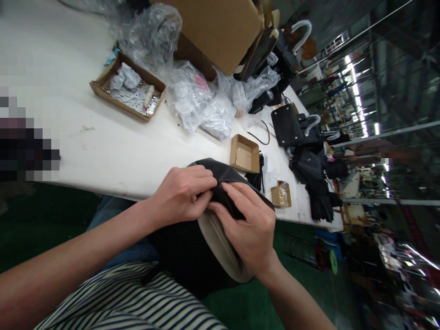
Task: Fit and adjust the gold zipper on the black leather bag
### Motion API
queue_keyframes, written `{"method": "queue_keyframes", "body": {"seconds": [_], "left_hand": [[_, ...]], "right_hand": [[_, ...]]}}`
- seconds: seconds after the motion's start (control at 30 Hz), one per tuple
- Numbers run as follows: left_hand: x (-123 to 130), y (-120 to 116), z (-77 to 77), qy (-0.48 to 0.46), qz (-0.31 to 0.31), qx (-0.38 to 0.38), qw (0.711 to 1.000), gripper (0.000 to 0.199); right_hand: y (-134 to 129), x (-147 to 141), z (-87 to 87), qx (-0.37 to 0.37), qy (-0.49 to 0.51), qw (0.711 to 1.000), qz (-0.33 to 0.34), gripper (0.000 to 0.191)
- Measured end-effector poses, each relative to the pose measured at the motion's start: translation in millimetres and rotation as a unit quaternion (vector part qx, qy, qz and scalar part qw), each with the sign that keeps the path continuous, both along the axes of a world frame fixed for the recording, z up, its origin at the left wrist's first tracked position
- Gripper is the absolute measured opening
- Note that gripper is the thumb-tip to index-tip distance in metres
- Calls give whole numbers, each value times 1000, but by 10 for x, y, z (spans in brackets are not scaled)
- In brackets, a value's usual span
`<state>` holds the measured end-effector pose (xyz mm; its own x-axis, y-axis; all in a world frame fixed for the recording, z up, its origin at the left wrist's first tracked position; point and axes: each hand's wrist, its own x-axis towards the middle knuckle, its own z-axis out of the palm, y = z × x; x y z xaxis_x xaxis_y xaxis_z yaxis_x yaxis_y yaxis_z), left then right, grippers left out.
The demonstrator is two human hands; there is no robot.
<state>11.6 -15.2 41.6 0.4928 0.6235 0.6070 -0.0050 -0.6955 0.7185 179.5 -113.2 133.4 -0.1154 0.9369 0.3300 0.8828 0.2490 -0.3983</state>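
A black leather bag (225, 172) with a beige lining (220, 243) rests against my lap and the table's near edge. My left hand (187, 192) pinches the bag's upper edge with thumb and curled fingers. Close beside it, my right hand (249, 220) grips the same edge, its thumb toward the lining and its fingers over the black leather. The fingertips of both hands nearly meet there. Whether a small part sits between them is hidden.
On the white table (113, 151) lie a cardboard tray of small parts (120, 103), clear plastic bags (202, 101), a small open box (244, 153) and a box of gold-coloured pieces (282, 195). Finished-looking black handbags (287, 126) crowd the far right. A large carton (220, 32) stands behind.
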Motion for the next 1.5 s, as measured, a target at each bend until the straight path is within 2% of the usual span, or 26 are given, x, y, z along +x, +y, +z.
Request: {"method": "queue_keyframes", "body": {"seconds": [0.1,0.27,0.37,0.47,0.67,0.83,0.97,1.1,1.27,1.5], "left_hand": [[-1,27,21,20,-29,1,999,21],[9,112,47,73,-31,-9,997,17],[-9,129,82,76,-34,-63,995,10],[-22,95,103,61,-44,-114,991,19],[153,0,30,109,46,-86,989,18],[262,56,27,85,72,-79,991,12],[233,192,110,54,37,-109,992,10],[224,345,238,84,-25,-114,990,10],[322,435,295,122,-25,-112,986,13],[436,545,322,91,-21,-203,975,7]], "right_hand": [[81,65,-67,19,19,1000,-3,23],[218,166,-32,-9,35,999,14,18],[278,221,-18,-29,37,999,15,14],[320,275,-32,-51,33,998,12,9],[395,371,-39,-85,41,996,8,6],[467,458,-4,-108,60,992,0,6],[508,514,-6,-113,69,991,3,7],[538,584,-36,-133,87,987,0,10],[601,709,-76,-179,140,974,-13,14],[710,804,-40,-242,222,944,-7,21]]}}
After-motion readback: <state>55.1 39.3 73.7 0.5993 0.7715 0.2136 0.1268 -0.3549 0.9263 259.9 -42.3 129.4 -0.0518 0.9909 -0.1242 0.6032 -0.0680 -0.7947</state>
